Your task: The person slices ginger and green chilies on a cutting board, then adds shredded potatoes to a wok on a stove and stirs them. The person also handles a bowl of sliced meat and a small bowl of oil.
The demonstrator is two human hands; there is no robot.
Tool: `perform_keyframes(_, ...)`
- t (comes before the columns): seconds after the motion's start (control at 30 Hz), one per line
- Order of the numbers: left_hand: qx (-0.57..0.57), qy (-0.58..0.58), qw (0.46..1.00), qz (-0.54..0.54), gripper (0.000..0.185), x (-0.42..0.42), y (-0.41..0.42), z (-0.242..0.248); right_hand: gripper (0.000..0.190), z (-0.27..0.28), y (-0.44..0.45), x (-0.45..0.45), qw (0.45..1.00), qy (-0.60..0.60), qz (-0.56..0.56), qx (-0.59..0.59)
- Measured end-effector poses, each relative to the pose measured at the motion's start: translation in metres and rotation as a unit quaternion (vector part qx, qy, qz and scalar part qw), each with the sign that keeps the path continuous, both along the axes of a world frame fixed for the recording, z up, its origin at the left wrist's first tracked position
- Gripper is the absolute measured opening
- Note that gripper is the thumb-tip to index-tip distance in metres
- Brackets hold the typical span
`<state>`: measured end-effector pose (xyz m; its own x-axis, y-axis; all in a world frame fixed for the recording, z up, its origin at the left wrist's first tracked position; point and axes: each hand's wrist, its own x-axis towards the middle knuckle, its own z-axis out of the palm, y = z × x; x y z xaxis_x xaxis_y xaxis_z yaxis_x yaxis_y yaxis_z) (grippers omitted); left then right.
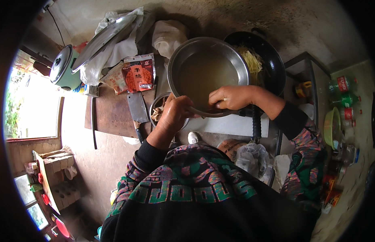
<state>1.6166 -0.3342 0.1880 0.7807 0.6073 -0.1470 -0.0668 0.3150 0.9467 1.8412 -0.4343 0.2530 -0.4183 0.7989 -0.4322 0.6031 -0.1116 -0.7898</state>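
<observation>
A wide stainless steel basin [179,57] of cloudy water [205,71] is in front of me, tilted slightly. My left hand [177,110] grips its near left rim. Over the near right rim reaches my right hand [229,96], its fingers curled low inside the basin at the water; whether they hold anything is hidden. Behind the basin's right side, pale yellow shreds, apparently potato [252,62], lie in a black wok [275,65] whose dark handle [256,122] points towards me. Partly under my left hand is a metal bowl [151,116] with brown pieces of food [157,113].
A cleaver [137,107] lies on the brown board [109,113] at left, near a red seasoning packet [139,74]. Behind stand a large lid [104,44] and a green rice cooker [66,68]. Plastic bottles [344,99] and a green basin [332,128] are at right.
</observation>
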Motion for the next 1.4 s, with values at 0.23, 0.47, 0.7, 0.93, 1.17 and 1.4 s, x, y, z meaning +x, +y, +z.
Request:
perform_keyframes(0.23,0.45,-0.027,0.891,-0.048,0.049,-0.006,0.017,-0.023,0.028,0.022,-0.013,0.015,0.998,0.065,-0.012,-0.002)
perform_keyframes(0.47,0.437,-0.131,0.889,0.026,0.055,0.002,0.013,-0.031,0.016,0.039,-0.016,0.019,0.997,0.004,-0.036,0.075)
perform_keyframes(0.7,0.324,-0.149,0.934,0.009,0.045,0.002,0.014,-0.042,0.01,0.061,-0.035,0.076,0.943,-0.029,-0.204,0.26)
perform_keyframes(0.93,0.249,-0.067,0.966,0.001,0.031,0.0,0.013,-0.025,0.023,-0.039,-0.056,0.146,0.845,-0.299,-0.335,0.289)
perform_keyframes(1.17,0.314,0.091,0.945,-0.021,0.015,-0.01,0.012,-0.008,0.035,0.024,-0.014,0.054,0.865,-0.312,-0.153,0.361)
perform_keyframes(1.4,-0.144,-0.027,0.989,0.029,0.023,-0.017,0.017,-0.016,0.037,0.016,0.025,0.01,0.912,-0.218,-0.111,0.33)
